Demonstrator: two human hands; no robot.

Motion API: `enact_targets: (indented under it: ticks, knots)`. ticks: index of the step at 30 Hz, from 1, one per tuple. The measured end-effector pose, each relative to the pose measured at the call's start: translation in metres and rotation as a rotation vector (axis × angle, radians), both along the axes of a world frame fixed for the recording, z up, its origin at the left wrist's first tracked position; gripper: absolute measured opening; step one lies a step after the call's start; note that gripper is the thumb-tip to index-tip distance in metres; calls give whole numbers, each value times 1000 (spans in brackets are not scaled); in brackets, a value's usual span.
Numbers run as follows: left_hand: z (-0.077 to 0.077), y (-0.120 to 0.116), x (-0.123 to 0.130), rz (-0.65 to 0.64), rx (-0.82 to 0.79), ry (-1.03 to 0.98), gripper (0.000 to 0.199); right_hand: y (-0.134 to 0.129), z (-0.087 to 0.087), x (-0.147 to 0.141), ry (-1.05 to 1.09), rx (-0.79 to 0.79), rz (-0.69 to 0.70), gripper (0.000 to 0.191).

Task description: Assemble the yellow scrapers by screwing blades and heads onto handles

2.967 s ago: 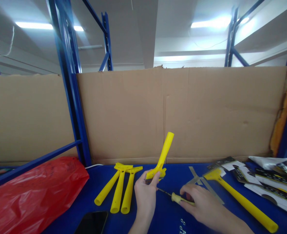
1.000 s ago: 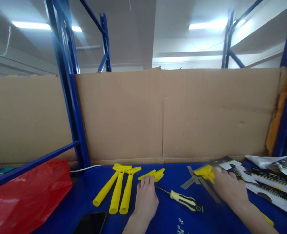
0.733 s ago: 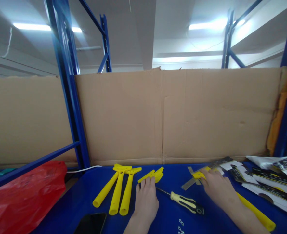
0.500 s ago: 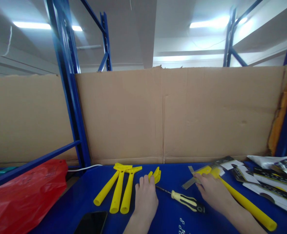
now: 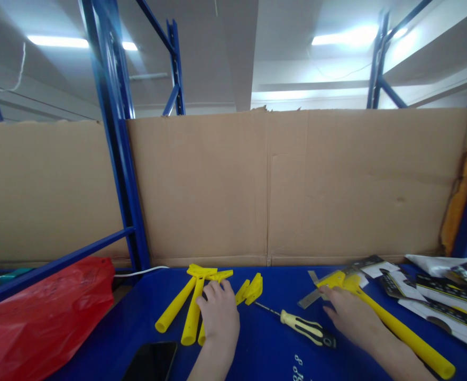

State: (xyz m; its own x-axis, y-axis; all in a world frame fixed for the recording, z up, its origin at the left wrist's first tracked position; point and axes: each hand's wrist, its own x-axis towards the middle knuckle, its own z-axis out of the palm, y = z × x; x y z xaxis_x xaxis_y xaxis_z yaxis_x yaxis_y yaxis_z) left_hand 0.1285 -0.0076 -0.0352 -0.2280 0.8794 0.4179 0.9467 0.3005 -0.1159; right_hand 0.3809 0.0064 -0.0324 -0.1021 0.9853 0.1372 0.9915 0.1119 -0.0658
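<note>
My left hand (image 5: 219,315) is over the rightmost of three yellow scraper handles, its fingers bent over the neck and the thumb on the left side. That handle (image 5: 202,336) is mostly hidden under it; the middle handle (image 5: 192,317) and left handle (image 5: 173,307) lie beside it. My right hand (image 5: 350,315) has its fingers on the head of a long yellow scraper (image 5: 411,336), whose handle runs down to the right. Near its fingertips is a flat, greyish blade-like strip (image 5: 309,299). Small yellow parts (image 5: 253,289) and a cream-and-black screwdriver (image 5: 302,324) lie between my hands.
Several small screws (image 5: 298,365) lie at the front. A black phone (image 5: 149,362) is at front left, by a red plastic bag (image 5: 46,323). Black-and-white packages (image 5: 443,312) pile up at right. A cardboard wall (image 5: 201,190) and blue rack posts (image 5: 118,159) bound the back.
My left hand has left the small yellow parts and shifted left onto the rightmost scraper handle. My right hand stays at the long scraper's head. The view has shifted slightly.
</note>
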Motion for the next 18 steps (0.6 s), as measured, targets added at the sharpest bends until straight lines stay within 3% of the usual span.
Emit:
enact_targets:
  ticks: [5,11,18]
  knots:
    - [5,-1,-3,14,-81,-32,37,0,-1,2,7,-27,-37,42]
    - [7,-1,0,16,-96,-112,37,-1,2,0,-18,-28,-85,31]
    - [8,-1,6,-28,-25,-97,40,-4,6,4,-63,-51,-161,33]
